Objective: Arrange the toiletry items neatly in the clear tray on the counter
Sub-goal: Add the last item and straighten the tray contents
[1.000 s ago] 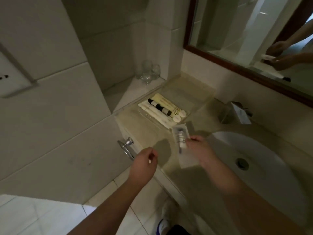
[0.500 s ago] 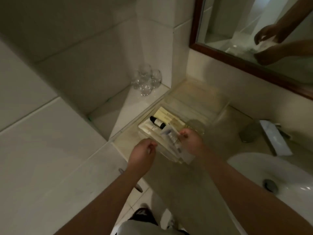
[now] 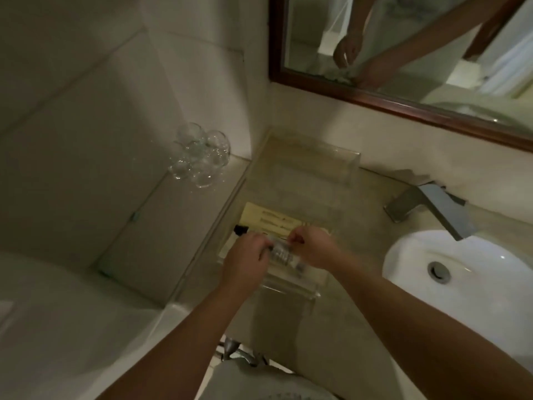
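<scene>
A clear tray point(image 3: 344, 166) lies on the beige counter against the wall. In its near half are a yellowish packet point(image 3: 268, 219) and a black-capped small bottle point(image 3: 240, 228), partly hidden by my hands. Over the tray's near end I hold a clear-wrapped sachet point(image 3: 284, 254) with a dark item inside. My left hand point(image 3: 245, 259) pinches its left end and my right hand point(image 3: 313, 248) pinches its right end. The sachet sits low over the tray; whether it touches the items under it I cannot tell.
Upturned drinking glasses point(image 3: 199, 155) stand on the white ledge to the left. A metal faucet point(image 3: 429, 206) and a white basin point(image 3: 461, 272) lie to the right. A wood-framed mirror point(image 3: 403, 105) hangs above the counter. A metal handle point(image 3: 233, 349) shows below the counter edge.
Both hands moved forward from the counter's front to over the tray. The sachet, first held by my right hand alone, is now gripped at both ends and lowered.
</scene>
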`<action>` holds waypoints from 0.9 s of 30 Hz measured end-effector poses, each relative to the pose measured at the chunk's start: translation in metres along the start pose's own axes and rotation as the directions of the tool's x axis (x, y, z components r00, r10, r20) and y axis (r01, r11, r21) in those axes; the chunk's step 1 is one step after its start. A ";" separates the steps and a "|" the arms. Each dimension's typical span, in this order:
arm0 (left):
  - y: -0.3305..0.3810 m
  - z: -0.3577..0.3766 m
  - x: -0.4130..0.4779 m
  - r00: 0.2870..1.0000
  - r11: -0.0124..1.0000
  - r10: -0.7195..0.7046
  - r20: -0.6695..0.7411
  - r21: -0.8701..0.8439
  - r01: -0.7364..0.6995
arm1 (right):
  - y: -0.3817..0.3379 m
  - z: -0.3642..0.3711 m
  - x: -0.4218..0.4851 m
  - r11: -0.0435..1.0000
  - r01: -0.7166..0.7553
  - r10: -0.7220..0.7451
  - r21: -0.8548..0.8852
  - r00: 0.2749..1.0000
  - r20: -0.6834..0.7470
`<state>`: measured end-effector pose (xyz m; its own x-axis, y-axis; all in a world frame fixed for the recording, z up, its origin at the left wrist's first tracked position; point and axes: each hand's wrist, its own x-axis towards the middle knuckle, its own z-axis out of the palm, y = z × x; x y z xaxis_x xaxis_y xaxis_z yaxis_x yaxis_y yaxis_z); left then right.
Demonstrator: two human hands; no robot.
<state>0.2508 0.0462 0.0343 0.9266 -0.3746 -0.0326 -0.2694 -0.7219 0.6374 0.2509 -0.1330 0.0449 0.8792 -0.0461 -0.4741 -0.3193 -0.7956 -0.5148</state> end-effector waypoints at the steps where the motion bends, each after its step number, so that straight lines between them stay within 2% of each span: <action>1: -0.003 0.002 0.003 0.999 0.999 0.047 0.027 0.018 -0.047 | -0.001 0.002 0.000 1.000 -0.001 -0.001 -0.025 0.997 -0.073; 4: -0.007 0.008 0.009 0.992 0.993 0.118 0.045 0.022 -0.119 | -0.001 0.005 -0.009 0.998 0.001 -0.025 -0.067 0.937 -0.348; 5: -0.006 0.008 0.010 0.990 0.990 0.137 0.041 0.029 -0.139 | 0.001 0.006 -0.014 0.999 -0.006 -0.015 -0.052 0.920 -0.392; 6: -0.006 0.008 0.010 0.986 0.986 0.160 0.043 0.045 -0.162 | 0.003 0.007 -0.020 0.999 -0.019 0.006 -0.027 0.917 -0.399; 8: -0.006 0.008 0.013 0.977 0.974 0.203 0.066 0.088 -0.209 | 0.010 0.012 -0.030 0.998 -0.070 0.067 0.002 0.945 -0.320; 10: -0.007 0.008 0.017 0.975 0.970 0.202 0.090 0.118 -0.211 | 0.016 0.019 -0.035 0.993 -0.115 0.106 -0.031 0.969 -0.223; 12: -0.007 0.007 0.019 0.976 0.969 0.182 0.118 0.148 -0.198 | 0.017 0.026 -0.039 0.992 -0.115 0.104 -0.046 0.976 -0.190; 17: -0.009 0.006 0.019 0.968 0.956 0.173 0.182 0.206 -0.210 | 0.018 0.034 -0.042 0.972 -0.014 -0.048 -0.235 0.965 -0.257; 21: -0.012 0.005 0.024 0.963 0.939 0.174 0.205 0.260 -0.225 | 0.020 0.037 -0.040 0.951 0.008 -0.095 -0.308 0.958 -0.270; 27: -0.013 -0.002 0.030 0.933 0.876 0.277 0.227 0.339 -0.343 | 0.020 0.040 -0.041 0.917 0.049 -0.171 -0.397 0.945 -0.278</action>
<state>0.2827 0.0455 0.0266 0.7307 -0.6822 -0.0285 -0.6427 -0.7013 0.3084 0.1937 -0.1229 0.0253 0.9839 -0.0753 -0.1618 -0.1091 -0.9712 -0.2117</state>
